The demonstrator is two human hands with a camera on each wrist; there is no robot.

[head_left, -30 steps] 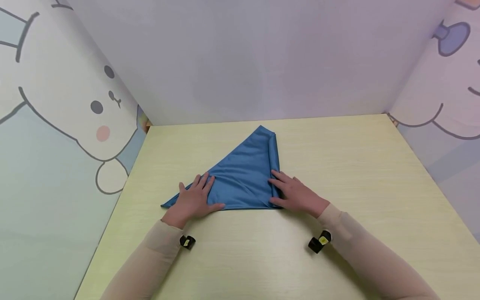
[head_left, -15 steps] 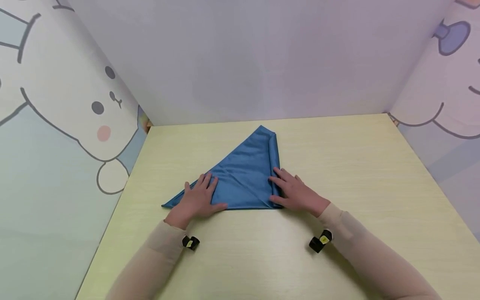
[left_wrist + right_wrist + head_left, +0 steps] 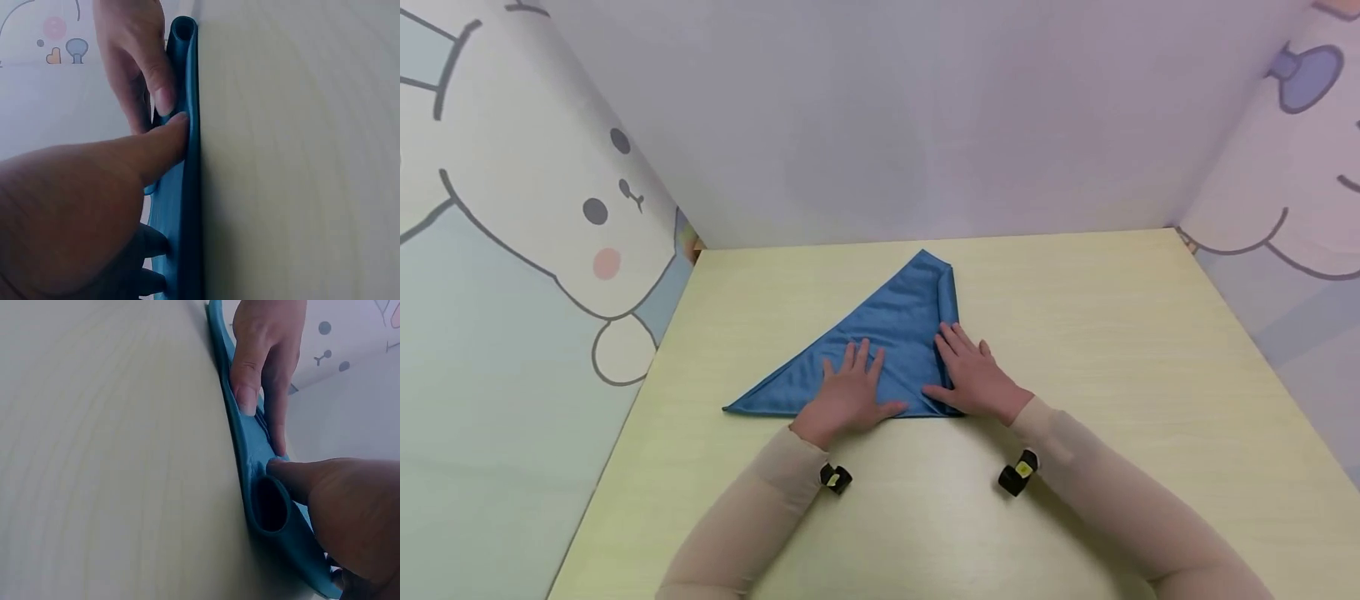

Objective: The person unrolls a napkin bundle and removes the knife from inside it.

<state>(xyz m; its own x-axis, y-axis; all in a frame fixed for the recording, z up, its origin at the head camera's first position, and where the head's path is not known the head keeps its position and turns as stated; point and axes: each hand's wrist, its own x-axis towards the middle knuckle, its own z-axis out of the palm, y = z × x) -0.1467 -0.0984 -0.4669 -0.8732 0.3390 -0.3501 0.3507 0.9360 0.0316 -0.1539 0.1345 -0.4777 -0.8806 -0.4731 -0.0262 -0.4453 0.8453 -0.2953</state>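
Observation:
A shiny blue cloth [image 3: 895, 312], folded roughly into a triangle, lies on the table with a rolled band [image 3: 948, 293] along its right side. My left hand [image 3: 848, 396] rests on the cloth's lower middle, fingers spread, its thumb along the near edge. My right hand [image 3: 977, 377] lies across the lower part of the roll with extended fingers; its thumb reaches onto the flat cloth. In the right wrist view the hollow end of the roll [image 3: 290, 544] shows beside my right thumb [image 3: 297, 475]. The cloth under both palms is hidden.
The pale wood table [image 3: 1112, 333] spreads around the cloth. A plain whitish wall [image 3: 925, 125] rises behind its far edge, and panels with cartoon drawings [image 3: 527, 200] flank it. Each sleeved wrist carries a small black camera [image 3: 1017, 472].
My left hand has slid right across the cloth, uncovering its left corner. The right hand has shifted slightly left and away from me along the roll. The cloth's outline stays nearly the same.

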